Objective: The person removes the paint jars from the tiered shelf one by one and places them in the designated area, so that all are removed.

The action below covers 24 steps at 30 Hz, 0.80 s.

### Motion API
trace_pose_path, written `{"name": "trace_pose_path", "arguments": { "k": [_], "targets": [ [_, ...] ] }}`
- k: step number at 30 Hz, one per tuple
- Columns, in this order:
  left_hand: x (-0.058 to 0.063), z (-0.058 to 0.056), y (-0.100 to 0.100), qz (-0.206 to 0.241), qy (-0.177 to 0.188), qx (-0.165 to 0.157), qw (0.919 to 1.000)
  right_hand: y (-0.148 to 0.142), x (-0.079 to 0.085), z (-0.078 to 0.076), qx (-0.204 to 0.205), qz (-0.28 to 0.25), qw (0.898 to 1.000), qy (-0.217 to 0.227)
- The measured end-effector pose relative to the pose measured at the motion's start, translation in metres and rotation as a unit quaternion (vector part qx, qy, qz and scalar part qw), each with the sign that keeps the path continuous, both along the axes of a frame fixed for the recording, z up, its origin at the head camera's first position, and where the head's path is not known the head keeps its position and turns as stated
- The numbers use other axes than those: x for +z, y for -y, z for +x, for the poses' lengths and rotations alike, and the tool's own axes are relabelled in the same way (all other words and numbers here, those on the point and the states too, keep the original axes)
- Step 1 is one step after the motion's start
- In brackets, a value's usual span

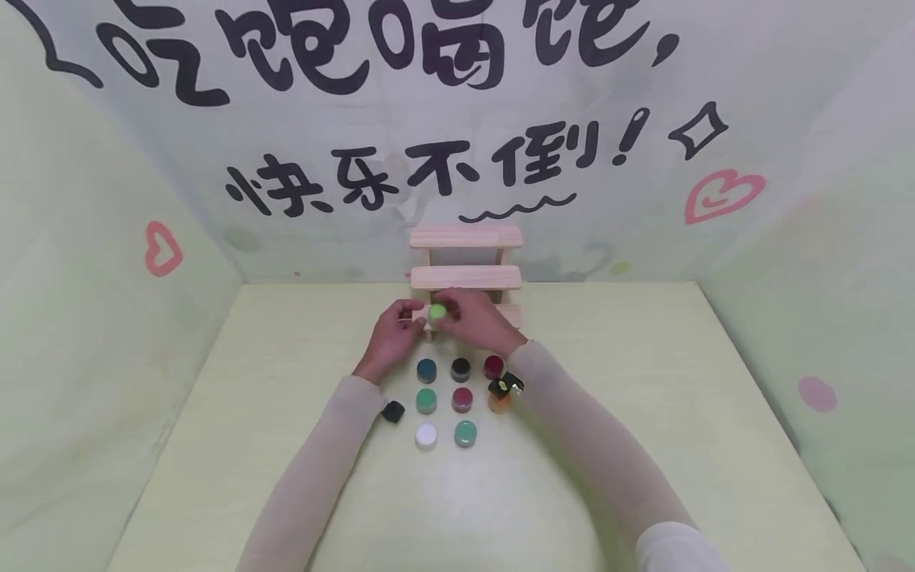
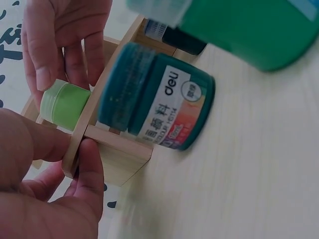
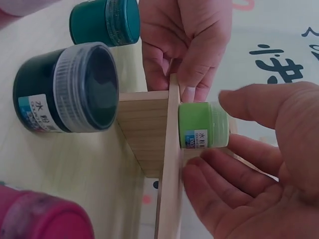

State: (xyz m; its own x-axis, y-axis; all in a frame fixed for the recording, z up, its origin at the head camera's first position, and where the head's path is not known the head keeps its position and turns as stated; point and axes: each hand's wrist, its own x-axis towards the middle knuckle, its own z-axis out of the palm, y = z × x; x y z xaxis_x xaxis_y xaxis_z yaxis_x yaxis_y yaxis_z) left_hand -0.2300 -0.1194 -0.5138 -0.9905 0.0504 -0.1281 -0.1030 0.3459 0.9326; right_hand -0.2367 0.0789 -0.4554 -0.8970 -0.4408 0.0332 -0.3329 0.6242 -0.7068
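Observation:
A small wooden step rack (image 1: 466,277) stands at the back of the table. My left hand (image 1: 396,334) pinches the left end of its lowest step, as the left wrist view (image 2: 75,149) shows. On that step, near the same end, a lime green paint jar (image 3: 196,125) with a clear lid stands upright. My right hand (image 1: 475,318) has its thumb and forefinger at the lid of this jar, one on each side. The remaining right fingers are loosely bent beside the step.
In front of the rack, several paint jars stand in rows: blue (image 1: 426,370), black (image 1: 461,369), dark red (image 1: 494,366), green (image 1: 426,400), magenta (image 1: 462,399), orange (image 1: 500,403), white (image 1: 426,435) and teal (image 1: 465,433). My right wrist camera partly covers the orange one. A printed cloth wall rises behind.

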Motion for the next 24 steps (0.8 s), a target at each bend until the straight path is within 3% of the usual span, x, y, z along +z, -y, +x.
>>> {"name": "trace_pose_path", "arguments": {
  "k": [11,24],
  "targets": [
    [-0.0010,0.0062,-0.0001,-0.002,0.003,-0.003,1.0000,0.0022,-0.0068,-0.0013,0.038,0.022,0.999,-0.006],
    [0.0024,0.0030,0.0004,0.005,-0.004,-0.001,1.0000,-0.0048,-0.0053,-0.0014,0.031,0.002,0.999,-0.021]
  ]
}}
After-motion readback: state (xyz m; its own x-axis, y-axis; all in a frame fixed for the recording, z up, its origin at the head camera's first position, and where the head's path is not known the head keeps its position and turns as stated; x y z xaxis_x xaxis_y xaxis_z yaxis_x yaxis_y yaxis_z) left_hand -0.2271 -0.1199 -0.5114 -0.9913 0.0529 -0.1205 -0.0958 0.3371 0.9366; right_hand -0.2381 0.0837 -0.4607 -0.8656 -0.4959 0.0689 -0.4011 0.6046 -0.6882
